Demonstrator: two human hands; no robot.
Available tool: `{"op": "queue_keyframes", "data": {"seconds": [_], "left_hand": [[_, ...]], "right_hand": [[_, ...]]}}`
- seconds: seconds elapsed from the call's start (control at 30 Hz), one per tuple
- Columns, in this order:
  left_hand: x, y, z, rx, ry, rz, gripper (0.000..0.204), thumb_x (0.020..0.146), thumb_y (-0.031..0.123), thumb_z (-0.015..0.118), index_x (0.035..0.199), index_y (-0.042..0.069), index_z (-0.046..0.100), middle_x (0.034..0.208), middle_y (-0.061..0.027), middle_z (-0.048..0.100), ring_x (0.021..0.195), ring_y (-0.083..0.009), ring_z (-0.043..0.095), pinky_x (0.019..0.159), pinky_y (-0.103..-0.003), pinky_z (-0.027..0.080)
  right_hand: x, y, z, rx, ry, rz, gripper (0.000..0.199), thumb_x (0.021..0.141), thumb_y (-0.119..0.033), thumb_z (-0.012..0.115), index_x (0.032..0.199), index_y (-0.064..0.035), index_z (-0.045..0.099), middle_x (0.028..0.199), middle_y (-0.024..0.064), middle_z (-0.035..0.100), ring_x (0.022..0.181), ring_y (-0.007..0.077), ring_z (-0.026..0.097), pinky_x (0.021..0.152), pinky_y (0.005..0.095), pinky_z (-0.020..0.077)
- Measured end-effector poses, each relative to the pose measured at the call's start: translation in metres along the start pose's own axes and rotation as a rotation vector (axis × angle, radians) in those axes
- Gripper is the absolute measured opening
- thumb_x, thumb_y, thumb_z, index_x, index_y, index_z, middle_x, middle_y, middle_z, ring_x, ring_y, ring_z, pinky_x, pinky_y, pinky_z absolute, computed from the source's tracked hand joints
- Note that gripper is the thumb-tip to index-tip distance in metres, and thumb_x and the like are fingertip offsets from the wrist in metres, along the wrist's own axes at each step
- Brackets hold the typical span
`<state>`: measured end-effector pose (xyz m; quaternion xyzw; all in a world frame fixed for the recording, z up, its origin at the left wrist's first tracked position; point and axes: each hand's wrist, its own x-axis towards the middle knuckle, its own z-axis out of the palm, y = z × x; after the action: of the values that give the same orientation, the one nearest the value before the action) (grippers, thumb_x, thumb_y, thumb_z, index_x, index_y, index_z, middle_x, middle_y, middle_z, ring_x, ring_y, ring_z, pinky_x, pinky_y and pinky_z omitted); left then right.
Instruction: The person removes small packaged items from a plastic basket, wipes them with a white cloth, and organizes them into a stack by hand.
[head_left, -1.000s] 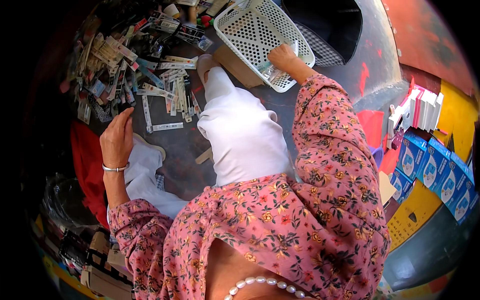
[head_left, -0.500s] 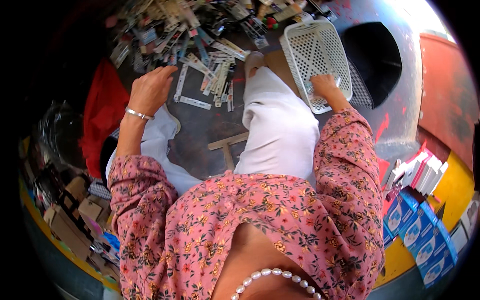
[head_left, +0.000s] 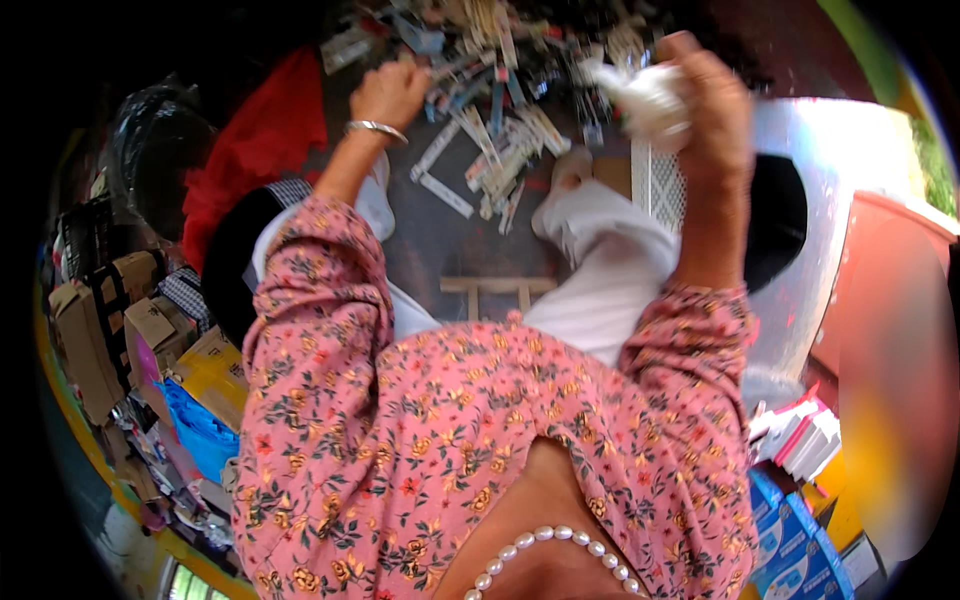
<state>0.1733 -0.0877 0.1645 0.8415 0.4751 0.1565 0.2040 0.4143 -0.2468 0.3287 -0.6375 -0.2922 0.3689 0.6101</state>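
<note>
My right hand (head_left: 712, 105) is raised at the upper right, its fingers closed around a whitish bundle (head_left: 648, 100). Motion smears the bundle; it looks like crumpled plastic, but its kind cannot be told. Under that forearm shows part of a white perforated plastic basket (head_left: 666, 195), the rest hidden by the arm. My left hand (head_left: 390, 97), with a silver bangle at the wrist, is curled at the near left edge of a heap of slim packets (head_left: 500, 60). Whatever those fingers may hold is hidden. Several loose narrow packets (head_left: 505, 170) lie on the dark surface between my feet.
A black bucket-like container (head_left: 780, 220) stands beyond the basket on the right. Red cloth (head_left: 265, 140) and cardboard boxes (head_left: 155, 335) are at the left. Blue boxes (head_left: 800, 545) sit at the lower right, and a small wooden frame (head_left: 497, 287) lies before me.
My right hand has come up out of the basket with the whitish bundle and moved forward. The view has shifted, and my left hand is now closer to the heap.
</note>
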Motion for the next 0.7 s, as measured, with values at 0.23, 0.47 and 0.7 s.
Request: {"op": "queue_keyframes", "data": {"seconds": [0.23, 0.47, 0.7], "left_hand": [[-0.025, 0.066, 0.006, -1.762, -0.985, -0.583, 0.053, 0.085, 0.057, 0.037, 0.118, 0.017, 0.048, 0.117, -0.0004, 0.052, 0.103, -0.0189, 0.053, 0.084, -0.04, 0.044], [-0.04, 0.044, 0.065, -2.052, -0.457, -0.993, 0.036, 0.09, 0.039, 0.041, 0.099, 0.006, 0.052, 0.091, -0.0083, 0.061, 0.086, -0.0229, 0.06, 0.08, -0.037, 0.048], [-0.039, 0.067, 0.05, -1.833, -0.267, -1.02, 0.022, 0.092, 0.018, 0.038, 0.105, 0.003, 0.049, 0.095, -0.0085, 0.059, 0.083, -0.0212, 0.06, 0.068, -0.039, 0.052]], "right_hand": [[0.008, 0.144, 0.079, 0.281, -0.003, 0.456, 0.012, 0.079, -0.013, 0.059, 0.081, -0.0006, 0.056, 0.072, 0.0056, 0.058, 0.061, 0.0126, 0.054, 0.055, 0.0256, 0.0437], [-0.033, 0.173, 0.115, -0.307, -0.123, -0.241, 0.021, 0.081, -0.017, 0.05, 0.099, -0.0058, 0.052, 0.094, 0.0117, 0.053, 0.092, 0.0295, 0.049, 0.082, 0.0372, 0.0365], [0.001, 0.183, 0.086, -0.775, -0.08, -0.361, 0.027, 0.082, -0.028, 0.051, 0.094, -0.0061, 0.06, 0.093, 0.0117, 0.056, 0.09, 0.0287, 0.048, 0.08, 0.0395, 0.0356]]}}
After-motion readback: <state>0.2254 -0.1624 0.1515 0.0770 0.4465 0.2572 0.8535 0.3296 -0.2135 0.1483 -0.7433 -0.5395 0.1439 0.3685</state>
